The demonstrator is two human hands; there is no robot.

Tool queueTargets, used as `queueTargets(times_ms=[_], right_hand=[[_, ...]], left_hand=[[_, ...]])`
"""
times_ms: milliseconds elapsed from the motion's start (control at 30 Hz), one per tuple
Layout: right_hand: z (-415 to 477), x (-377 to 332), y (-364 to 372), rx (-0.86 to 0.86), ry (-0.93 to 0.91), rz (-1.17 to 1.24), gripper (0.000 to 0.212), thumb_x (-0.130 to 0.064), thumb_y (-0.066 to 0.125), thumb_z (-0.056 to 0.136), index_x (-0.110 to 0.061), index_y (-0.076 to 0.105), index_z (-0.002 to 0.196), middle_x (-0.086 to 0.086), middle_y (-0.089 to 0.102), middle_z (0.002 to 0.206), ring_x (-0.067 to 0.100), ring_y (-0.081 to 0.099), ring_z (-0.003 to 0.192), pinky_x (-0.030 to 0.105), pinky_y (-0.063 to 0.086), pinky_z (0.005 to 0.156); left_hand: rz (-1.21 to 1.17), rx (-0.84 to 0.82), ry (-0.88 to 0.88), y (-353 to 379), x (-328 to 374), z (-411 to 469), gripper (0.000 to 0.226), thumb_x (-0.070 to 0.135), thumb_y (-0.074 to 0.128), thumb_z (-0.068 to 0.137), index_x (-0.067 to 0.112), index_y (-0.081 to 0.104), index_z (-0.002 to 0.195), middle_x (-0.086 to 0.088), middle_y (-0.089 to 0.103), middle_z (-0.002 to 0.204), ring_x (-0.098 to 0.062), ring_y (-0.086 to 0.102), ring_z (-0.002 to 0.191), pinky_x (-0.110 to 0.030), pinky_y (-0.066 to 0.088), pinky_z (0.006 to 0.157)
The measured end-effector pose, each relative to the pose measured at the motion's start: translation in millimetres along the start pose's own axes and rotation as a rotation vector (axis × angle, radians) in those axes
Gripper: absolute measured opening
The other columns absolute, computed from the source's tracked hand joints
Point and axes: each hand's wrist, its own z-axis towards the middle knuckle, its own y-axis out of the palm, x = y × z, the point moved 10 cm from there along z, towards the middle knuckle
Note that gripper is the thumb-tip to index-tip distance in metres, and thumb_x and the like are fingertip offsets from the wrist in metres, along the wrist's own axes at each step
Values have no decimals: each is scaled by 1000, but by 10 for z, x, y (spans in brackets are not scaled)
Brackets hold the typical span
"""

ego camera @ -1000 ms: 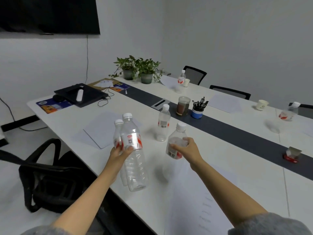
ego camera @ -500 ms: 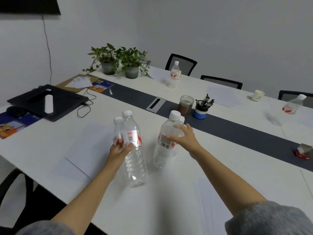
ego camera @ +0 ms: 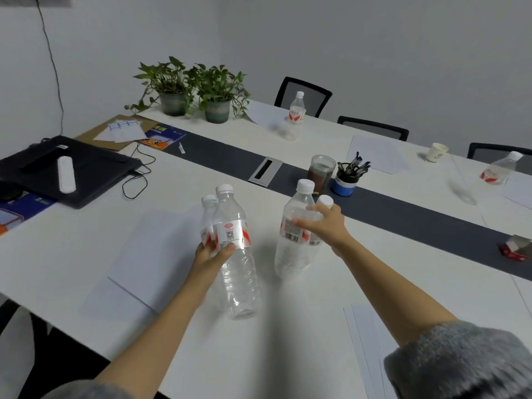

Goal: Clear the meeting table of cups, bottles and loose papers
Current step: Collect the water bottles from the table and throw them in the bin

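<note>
My left hand (ego camera: 211,254) grips two clear plastic bottles together above the white table (ego camera: 72,254): a larger one (ego camera: 237,269) in front and a smaller one (ego camera: 207,220) behind it. My right hand (ego camera: 324,226) is closed around two more bottles, a tall one (ego camera: 293,243) and a second one (ego camera: 324,200) mostly hidden behind my fingers. Loose sheets of paper (ego camera: 149,249) lie under my left arm and further sheets (ego camera: 365,341) by my right sleeve. Far side: a bottle (ego camera: 296,113), a paper cup (ego camera: 436,152), another bottle (ego camera: 499,169) and a sheet (ego camera: 374,154).
A dark strip (ego camera: 417,223) runs down the table's middle with a jar (ego camera: 321,172) and a pen holder (ego camera: 347,180). Two potted plants (ego camera: 195,90) stand at the far end. A black laptop case with a remote (ego camera: 66,174) lies left. A small red box (ego camera: 515,249) sits right. Chairs (ego camera: 305,93) line the far side.
My right hand carried its bottle leftward to the standing bottle and now grips both together. My view has turned right and closer to the table. My left hand keeps its two bottles.
</note>
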Motion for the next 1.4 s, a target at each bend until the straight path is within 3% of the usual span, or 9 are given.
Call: queueTargets(times_ms=[100, 200, 300, 400, 533, 700, 900, 1133, 1400], right_hand=[[-50, 22, -13, 23, -9, 8, 64, -49, 82, 56, -19, 61, 109, 5, 38, 129, 27, 44, 121, 35, 51, 74], [-162, 51, -187, 63, -11, 34, 81, -64, 75, 39, -20, 63, 106, 6, 40, 127, 28, 47, 120, 44, 54, 84], [-334, 147, -532, 117, -6, 51, 69, -52, 80, 55, -20, 59, 113, 5, 34, 130, 26, 40, 125, 50, 45, 99], [-533, 352, -984, 219, 17, 50, 63, -41, 79, 67, -18, 56, 120, 5, 30, 133, 24, 37, 127, 49, 42, 103], [-974, 683, -1552, 328, 61, 64, 68, -47, 79, 61, -16, 57, 118, 5, 33, 132, 24, 41, 124, 48, 44, 102], [-1763, 1065, -2383, 473, 88, 37, 71, -49, 78, 60, -15, 58, 119, 7, 37, 128, 27, 44, 120, 50, 45, 100], [-3019, 1656, -3356, 626, 163, 42, 56, -38, 75, 72, -18, 55, 119, 5, 31, 125, 25, 35, 125, 44, 40, 105], [-5011, 2548, -4376, 784, 272, 35, 53, -37, 76, 71, -21, 55, 117, -2, 28, 115, 24, 33, 127, 40, 45, 98], [-7383, 3435, -5302, 1045, 476, 27, 53, -45, 78, 67, -28, 57, 112, -1, 29, 120, 25, 35, 126, 47, 38, 107]], left_hand=[[7, 3, 13, 1, 4, 22, 58, 54, 65, 47, 28, 61, 99, -2, 66, 102, -18, 63, 94, -31, 51, 80], [35, -38, 30, 108, 50, 63, 63, 56, 67, 52, 29, 60, 108, -11, 59, 122, -24, 60, 109, -44, 47, 97], [44, -136, 45, 479, 127, 59, 66, 54, 67, 52, 25, 59, 110, -13, 61, 120, -27, 60, 111, -42, 47, 97], [56, -241, 47, 947, 137, 57, 67, 53, 68, 51, 24, 58, 110, -12, 61, 119, -24, 61, 109, -35, 50, 89], [138, -369, 43, 1610, -87, -21, 61, 64, 75, 50, 38, 63, 104, -10, 48, 133, -20, 58, 114, -42, 48, 97], [257, -543, 71, 2595, -240, -425, 78, 78, 73, 42, 41, 60, 109, -8, 44, 137, -20, 54, 119, -49, 43, 103], [301, -759, 157, 3808, -167, -1538, 62, 74, 70, 45, 54, 54, 101, -2, 40, 140, -19, 46, 126, -49, 37, 108], [292, -986, 168, 5180, -630, -3308, 60, 82, 66, 46, 65, 50, 100, -1, 37, 143, -22, 43, 129, -53, 36, 108], [293, -1309, 131, 6589, -1278, -5356, 102, 85, 66, 38, 32, 57, 124, -4, 36, 146, -23, 41, 131, -52, 36, 108]])
